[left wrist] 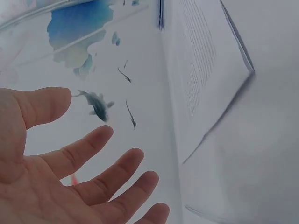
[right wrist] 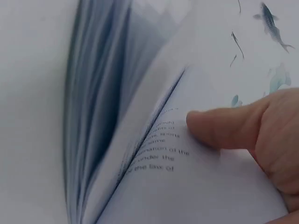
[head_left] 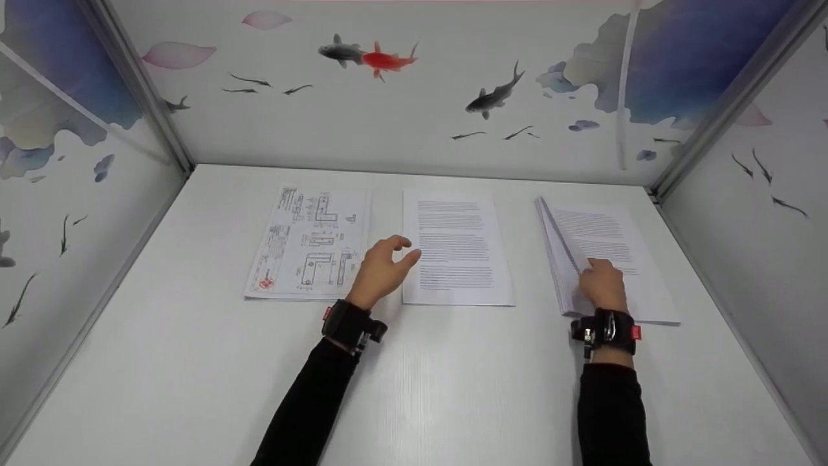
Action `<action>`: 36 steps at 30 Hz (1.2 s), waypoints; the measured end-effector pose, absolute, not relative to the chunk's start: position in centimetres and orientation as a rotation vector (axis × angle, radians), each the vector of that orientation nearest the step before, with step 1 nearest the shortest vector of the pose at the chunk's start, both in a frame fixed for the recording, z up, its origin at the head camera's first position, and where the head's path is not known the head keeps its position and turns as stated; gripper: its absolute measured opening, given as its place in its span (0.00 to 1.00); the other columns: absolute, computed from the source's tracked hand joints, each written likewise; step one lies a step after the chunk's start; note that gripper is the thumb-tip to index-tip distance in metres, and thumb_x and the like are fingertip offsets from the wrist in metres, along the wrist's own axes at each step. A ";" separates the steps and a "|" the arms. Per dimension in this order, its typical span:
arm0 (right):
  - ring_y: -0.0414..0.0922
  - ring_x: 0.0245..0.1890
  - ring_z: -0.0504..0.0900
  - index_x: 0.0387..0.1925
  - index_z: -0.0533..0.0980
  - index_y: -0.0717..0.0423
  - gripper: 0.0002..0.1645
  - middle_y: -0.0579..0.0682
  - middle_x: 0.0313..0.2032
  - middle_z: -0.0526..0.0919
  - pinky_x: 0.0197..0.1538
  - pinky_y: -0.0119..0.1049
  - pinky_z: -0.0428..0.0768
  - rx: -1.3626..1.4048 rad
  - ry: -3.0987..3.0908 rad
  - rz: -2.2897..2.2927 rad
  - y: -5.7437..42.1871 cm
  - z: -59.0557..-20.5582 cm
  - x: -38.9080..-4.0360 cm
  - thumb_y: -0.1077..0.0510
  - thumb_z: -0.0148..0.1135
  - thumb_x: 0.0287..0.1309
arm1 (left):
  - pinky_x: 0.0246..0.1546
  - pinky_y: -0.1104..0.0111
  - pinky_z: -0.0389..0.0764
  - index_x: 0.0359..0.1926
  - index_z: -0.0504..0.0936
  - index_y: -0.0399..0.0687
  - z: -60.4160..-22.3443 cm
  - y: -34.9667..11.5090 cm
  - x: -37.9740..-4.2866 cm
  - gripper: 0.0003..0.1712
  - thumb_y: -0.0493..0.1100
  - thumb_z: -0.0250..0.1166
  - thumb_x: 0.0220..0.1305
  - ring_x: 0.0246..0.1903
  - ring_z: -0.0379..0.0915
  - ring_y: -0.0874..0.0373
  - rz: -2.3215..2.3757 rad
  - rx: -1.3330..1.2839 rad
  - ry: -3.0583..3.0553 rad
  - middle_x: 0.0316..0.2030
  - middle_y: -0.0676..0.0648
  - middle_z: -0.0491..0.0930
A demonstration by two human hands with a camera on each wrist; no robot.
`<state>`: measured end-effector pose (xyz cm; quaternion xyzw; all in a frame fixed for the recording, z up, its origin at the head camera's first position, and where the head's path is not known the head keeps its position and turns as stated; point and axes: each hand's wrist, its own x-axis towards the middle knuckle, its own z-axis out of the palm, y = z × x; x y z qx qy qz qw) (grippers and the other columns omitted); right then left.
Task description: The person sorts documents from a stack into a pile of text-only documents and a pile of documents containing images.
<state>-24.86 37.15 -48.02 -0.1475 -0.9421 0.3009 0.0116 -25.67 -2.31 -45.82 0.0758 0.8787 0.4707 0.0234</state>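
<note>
We note right hand [head_left: 603, 285] pinching upper sheets of right paper stack [head_left: 608, 236], thumb on printed face, left edge fanned. Left hand [head_left: 383, 272] holds nothing: fingers spread, slightly bent, between drawing sheets [head_left: 307, 243] and middle paper stack [head_left: 456, 249]. All paper: on white table [head_left: 453, 382].

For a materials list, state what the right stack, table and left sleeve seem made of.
Right stack: matte white paper, judging by thin, bending printed sheets. Table: perhaps white laminate, given its soft sheen and faint grain lines; core hidden. Left sleeve: likely dull black fabric, wrapping the arm closely; weave unclear.
</note>
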 end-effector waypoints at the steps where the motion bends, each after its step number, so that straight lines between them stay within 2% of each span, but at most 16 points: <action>1: 0.64 0.41 0.78 0.57 0.72 0.72 0.26 0.74 0.48 0.78 0.38 0.53 0.76 -0.465 -2.900 0.915 37.1 -48.1 -24.8 0.66 0.38 0.62 | 0.59 0.51 0.71 0.57 0.77 0.45 -45.8 -2.1 -25.6 0.24 0.55 0.59 0.69 0.61 0.70 0.43 1.461 0.255 2.709 0.58 0.37 0.75; 4: 0.62 0.33 0.79 0.63 0.66 0.70 0.29 0.76 0.41 0.79 0.30 0.52 0.76 -0.500 -2.795 0.856 37.1 -48.3 -24.8 0.69 0.39 0.60 | 0.60 0.51 0.71 0.57 0.77 0.44 -45.8 -1.7 -25.5 0.24 0.55 0.59 0.70 0.61 0.70 0.42 1.458 0.309 2.692 0.58 0.37 0.76; 6: 0.59 0.26 0.76 0.69 0.59 0.61 0.35 0.73 0.34 0.78 0.23 0.48 0.73 -0.526 -2.759 0.860 37.1 -48.5 -24.9 0.71 0.40 0.58 | 0.60 0.52 0.71 0.57 0.77 0.44 -46.0 -1.6 -25.4 0.24 0.54 0.59 0.70 0.60 0.70 0.42 1.445 0.329 2.688 0.57 0.37 0.76; 8: 0.55 0.23 0.72 0.73 0.55 0.52 0.42 0.69 0.32 0.77 0.20 0.44 0.69 -0.531 -2.742 0.846 37.3 -48.6 -25.0 0.72 0.41 0.56 | 0.59 0.52 0.71 0.57 0.77 0.44 -46.0 -1.5 -25.5 0.23 0.54 0.59 0.70 0.59 0.71 0.42 1.430 0.344 2.687 0.57 0.37 0.77; 10: 0.56 0.26 0.73 0.72 0.59 0.50 0.41 0.70 0.37 0.78 0.23 0.46 0.71 -0.527 -2.744 0.834 37.5 -48.6 -25.1 0.72 0.42 0.56 | 0.59 0.52 0.71 0.57 0.78 0.44 -46.1 -1.5 -25.5 0.23 0.54 0.59 0.70 0.59 0.71 0.43 1.422 0.354 2.686 0.56 0.36 0.77; 13: 0.62 0.39 0.76 0.66 0.68 0.59 0.33 0.73 0.51 0.77 0.36 0.54 0.75 -0.536 -2.773 0.844 37.6 -48.5 -25.0 0.70 0.41 0.59 | 0.59 0.52 0.72 0.57 0.77 0.45 -46.1 -1.5 -25.5 0.23 0.54 0.58 0.70 0.59 0.71 0.43 1.413 0.361 2.684 0.56 0.37 0.77; 15: 0.64 0.46 0.77 0.62 0.72 0.64 0.27 0.71 0.56 0.76 0.44 0.57 0.76 -0.574 -2.790 0.882 37.5 -48.3 -24.9 0.64 0.39 0.64 | 0.59 0.52 0.72 0.57 0.77 0.45 -46.2 -1.6 -25.5 0.23 0.54 0.58 0.70 0.59 0.71 0.42 1.408 0.363 2.680 0.57 0.36 0.77; 17: 0.63 0.48 0.77 0.61 0.72 0.66 0.28 0.70 0.56 0.77 0.47 0.56 0.77 -0.631 -2.799 0.949 37.3 -48.1 -24.8 0.55 0.39 0.70 | 0.59 0.51 0.72 0.57 0.76 0.45 -46.2 -1.6 -25.6 0.23 0.54 0.58 0.70 0.59 0.71 0.42 1.407 0.359 2.671 0.57 0.36 0.77; 20: 0.61 0.51 0.78 0.63 0.70 0.67 0.41 0.69 0.58 0.76 0.47 0.53 0.78 -0.685 -2.816 1.026 36.9 -47.9 -24.7 0.35 0.43 0.69 | 0.60 0.51 0.72 0.57 0.76 0.45 -46.4 -1.6 -25.6 0.24 0.55 0.58 0.70 0.60 0.71 0.41 1.409 0.346 2.660 0.57 0.36 0.77; 23: 0.63 0.53 0.77 0.66 0.67 0.68 0.52 0.70 0.61 0.73 0.48 0.53 0.78 -0.691 -2.846 1.046 36.5 -47.8 -24.5 0.27 0.50 0.61 | 0.59 0.51 0.72 0.57 0.76 0.46 -46.5 -1.6 -25.7 0.23 0.55 0.59 0.69 0.60 0.71 0.41 1.411 0.328 2.655 0.57 0.37 0.77; 27: 0.65 0.57 0.75 0.67 0.64 0.71 0.53 0.73 0.63 0.70 0.55 0.57 0.77 -0.660 -2.862 1.011 36.2 -47.8 -24.4 0.31 0.60 0.58 | 0.59 0.51 0.72 0.57 0.76 0.46 -46.5 -1.7 -25.7 0.23 0.55 0.59 0.69 0.60 0.71 0.41 1.423 0.320 2.650 0.57 0.37 0.77; 31: 0.66 0.59 0.73 0.67 0.62 0.73 0.52 0.73 0.63 0.69 0.58 0.58 0.75 -0.644 -2.862 1.033 36.3 -48.1 -24.5 0.37 0.63 0.58 | 0.59 0.51 0.72 0.57 0.76 0.45 -46.4 -1.9 -25.6 0.23 0.54 0.59 0.69 0.60 0.71 0.42 1.436 0.323 2.655 0.57 0.37 0.77; 34: 0.65 0.57 0.75 0.66 0.63 0.73 0.44 0.73 0.62 0.70 0.53 0.56 0.78 -0.638 -2.848 1.046 36.6 -48.3 -24.6 0.44 0.61 0.61 | 0.60 0.51 0.72 0.57 0.76 0.46 -46.4 -2.0 -25.6 0.23 0.55 0.59 0.70 0.60 0.71 0.43 1.429 0.315 2.664 0.57 0.37 0.77; 36: 0.63 0.51 0.77 0.66 0.62 0.71 0.38 0.73 0.59 0.72 0.44 0.52 0.79 -0.636 -2.818 1.041 36.8 -48.3 -24.6 0.51 0.57 0.61 | 0.60 0.51 0.72 0.57 0.76 0.46 -46.4 -2.0 -25.6 0.23 0.55 0.59 0.69 0.61 0.71 0.42 1.427 0.312 2.661 0.58 0.37 0.77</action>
